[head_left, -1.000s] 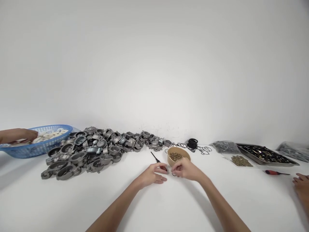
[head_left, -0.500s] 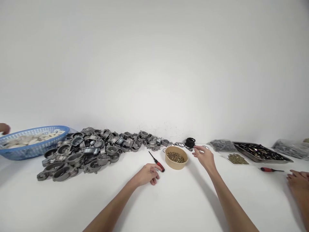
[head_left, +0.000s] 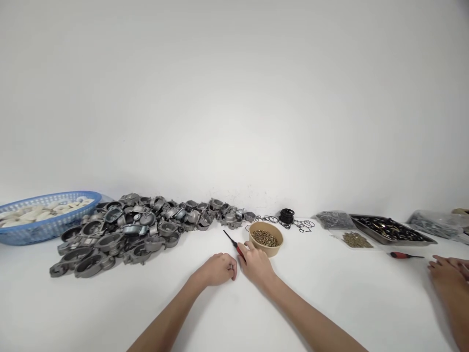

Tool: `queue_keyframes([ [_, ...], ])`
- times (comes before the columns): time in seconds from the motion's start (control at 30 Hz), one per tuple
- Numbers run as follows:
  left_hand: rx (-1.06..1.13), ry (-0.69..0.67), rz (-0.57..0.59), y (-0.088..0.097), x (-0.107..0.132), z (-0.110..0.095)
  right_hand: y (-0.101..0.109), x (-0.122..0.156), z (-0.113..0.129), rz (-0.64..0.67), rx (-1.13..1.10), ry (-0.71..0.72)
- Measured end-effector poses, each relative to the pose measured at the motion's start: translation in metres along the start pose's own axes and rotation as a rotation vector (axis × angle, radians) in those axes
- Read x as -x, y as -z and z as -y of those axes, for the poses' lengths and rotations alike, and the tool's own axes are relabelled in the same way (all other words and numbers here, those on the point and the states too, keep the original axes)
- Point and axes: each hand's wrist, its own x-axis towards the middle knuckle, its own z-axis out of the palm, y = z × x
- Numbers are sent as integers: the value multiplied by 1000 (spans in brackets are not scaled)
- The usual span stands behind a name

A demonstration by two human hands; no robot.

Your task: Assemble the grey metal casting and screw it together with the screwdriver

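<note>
My right hand (head_left: 256, 262) is over the red and black handle of a screwdriver (head_left: 230, 239), its fingers closed round it. The screwdriver lies on the white table, its dark shaft pointing to the far left. Just left of it, my left hand (head_left: 219, 269) is closed, fingers curled under. Whatever it may hold is hidden. A tan bowl (head_left: 271, 251) of small brass-coloured screws (head_left: 265, 238) stands right behind my right hand. Behind the bowl are a stack of black rubber rings (head_left: 287, 215) and several loose rings (head_left: 305, 226).
Grey metal housings (head_left: 120, 234) are heaped at left, beside a blue basket (head_left: 36, 233) of whitish parts. At right are a bag of grey parts (head_left: 335, 220), brass-coloured pieces (head_left: 356, 240), a metal tray (head_left: 397, 239), a second screwdriver (head_left: 405, 255) and another person's hands (head_left: 449, 274).
My right hand has moved left from near the black rings to the screwdriver handle. My left hand has drawn slightly left, off the handle. The hand over the blue basket has left view.
</note>
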Motion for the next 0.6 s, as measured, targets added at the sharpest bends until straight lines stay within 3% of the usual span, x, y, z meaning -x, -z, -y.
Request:
queue_keyframes([
  [0.13, -35, 5, 10, -1, 0, -1, -5, -4, 2, 32, 25, -3],
  [0.2, -47, 5, 13, -1, 0, -1, 3, -7, -7, -81, -65, 52],
  [0.27, -52, 8, 19, -1, 0, -2, 18, -10, -23, -284, -210, 90],
  [0.33, -53, 12, 28, -1, 0, -2, 34, -12, -50, -478, -333, 45],
  [0.43, -52, 16, 35, 0, 2, -5, 52, -9, -102, -604, -371, -162],
  [0.5, -54, 18, 35, 1, 3, -6, 54, -5, -137, -611, -288, -295],
  [0.6, -58, 21, 39, 1, 4, -8, 47, 0, -175, -485, -197, -413],
])
